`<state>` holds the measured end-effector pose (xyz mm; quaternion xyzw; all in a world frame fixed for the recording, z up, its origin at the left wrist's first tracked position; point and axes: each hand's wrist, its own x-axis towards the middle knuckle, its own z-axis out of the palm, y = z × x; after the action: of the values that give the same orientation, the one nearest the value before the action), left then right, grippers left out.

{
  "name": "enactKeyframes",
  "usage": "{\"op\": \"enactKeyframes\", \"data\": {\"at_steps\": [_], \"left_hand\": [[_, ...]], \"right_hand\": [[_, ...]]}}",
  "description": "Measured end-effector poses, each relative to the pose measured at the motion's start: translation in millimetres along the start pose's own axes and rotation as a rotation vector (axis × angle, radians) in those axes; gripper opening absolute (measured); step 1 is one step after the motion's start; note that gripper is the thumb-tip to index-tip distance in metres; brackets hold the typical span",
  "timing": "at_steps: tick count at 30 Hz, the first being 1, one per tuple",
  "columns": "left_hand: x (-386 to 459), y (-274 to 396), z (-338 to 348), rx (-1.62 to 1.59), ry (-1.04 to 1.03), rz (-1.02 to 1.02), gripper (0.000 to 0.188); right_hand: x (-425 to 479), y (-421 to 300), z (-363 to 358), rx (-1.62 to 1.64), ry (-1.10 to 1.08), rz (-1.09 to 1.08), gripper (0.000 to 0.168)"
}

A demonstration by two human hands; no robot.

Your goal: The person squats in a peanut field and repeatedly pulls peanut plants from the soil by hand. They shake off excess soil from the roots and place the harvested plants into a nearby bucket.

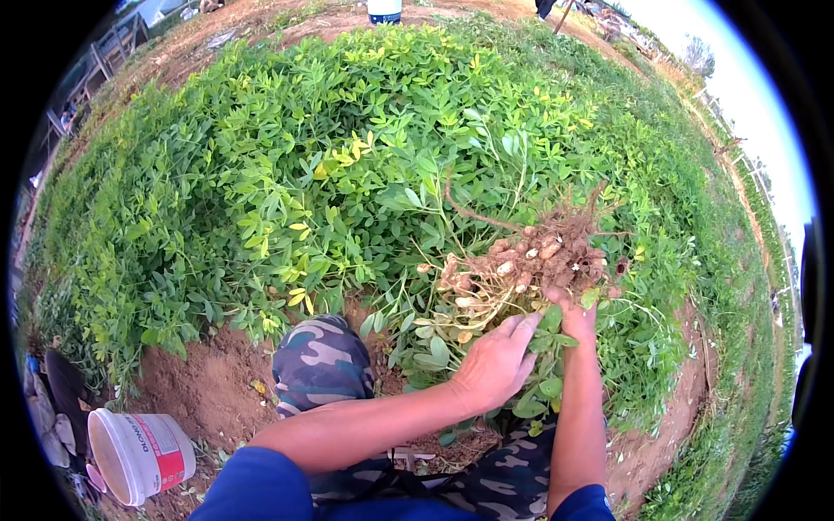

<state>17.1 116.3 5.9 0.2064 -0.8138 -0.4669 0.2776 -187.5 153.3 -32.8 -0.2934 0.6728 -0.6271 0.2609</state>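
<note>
An uprooted peanut plant (pixel 521 260) is held up over my lap, its roots and soil-crusted pods turned upward and away from me. Pale pods (pixel 505 267) hang among the roots, and a clod of brown soil (pixel 573 254) clings to the right part. My left hand (pixel 498 358) is closed round the leafy stems just below the pods. At the lower edge of the root clump, my right hand (pixel 575 316) grips the plant; leaves and soil hide most of its fingers.
Dense green peanut plants (pixel 293 156) spread ahead. A white plastic bucket (pixel 143 456) lies tipped on bare soil (pixel 195 378) at lower left. Another white bucket (pixel 384 10) stands beyond the plants. My camouflage-covered knee (pixel 324 365) is beside the plants.
</note>
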Motion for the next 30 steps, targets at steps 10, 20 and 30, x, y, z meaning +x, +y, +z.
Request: {"op": "enactKeyframes", "data": {"at_steps": [10,20,30], "left_hand": [[16.9,-41.7,-21.3,0.119,0.108,-0.120,0.055],[28.1,-25.2,11.3,-0.085,0.039,-0.221,0.049],[36.0,-21.7,44.3,-0.109,-0.071,-0.296,0.063]], "right_hand": [[4.8,-21.4,21.4,0.231,0.088,0.185,0.074],[1.6,-6.1,27.3,0.247,0.095,0.129,0.068],[7.8,-14.8,29.9,-0.147,-0.119,0.021,0.044]]}}
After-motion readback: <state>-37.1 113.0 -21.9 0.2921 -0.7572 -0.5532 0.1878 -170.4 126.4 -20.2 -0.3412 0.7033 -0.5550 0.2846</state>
